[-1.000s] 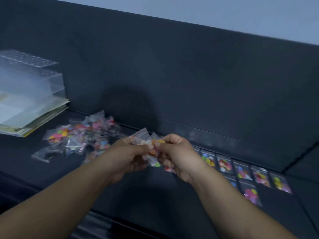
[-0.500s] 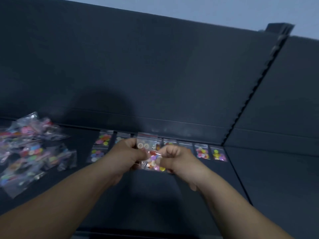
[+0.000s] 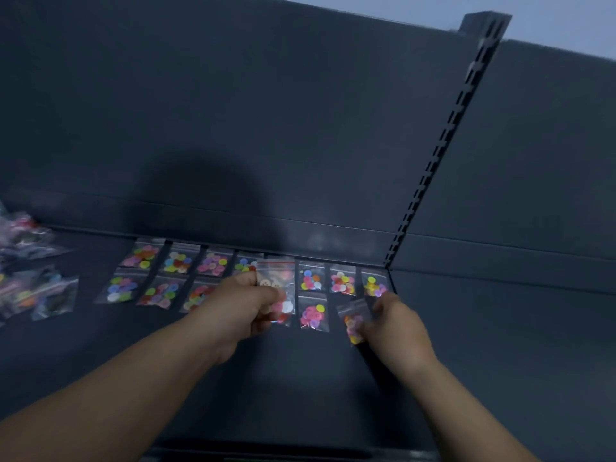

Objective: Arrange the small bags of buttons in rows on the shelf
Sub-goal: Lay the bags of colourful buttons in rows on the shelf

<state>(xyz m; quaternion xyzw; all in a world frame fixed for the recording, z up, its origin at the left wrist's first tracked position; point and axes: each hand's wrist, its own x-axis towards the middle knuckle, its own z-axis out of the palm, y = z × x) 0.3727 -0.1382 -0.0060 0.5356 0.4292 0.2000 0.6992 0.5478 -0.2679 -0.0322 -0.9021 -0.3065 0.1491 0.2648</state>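
Right hand (image 3: 396, 325) fingers are pinching a button bag (image 3: 352, 320) over the front row's right end on the shelf (image 3: 300, 378). Left hand (image 3: 246, 305) fingers are gripping spare bags (image 3: 276, 278). Best laying it flat, squared beside the pink-button bag (image 3: 313, 315), not overlapping.

Left hand (image 3: 246, 305), right hand (image 3: 396, 328): bare; forearms (image 3: 140, 388) bare as far as visible; wrists apparently unadorned, view blurred.

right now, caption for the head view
Right hand holds a button bag at the right end of the front row on the dark shelf; left hand grips spare bags.
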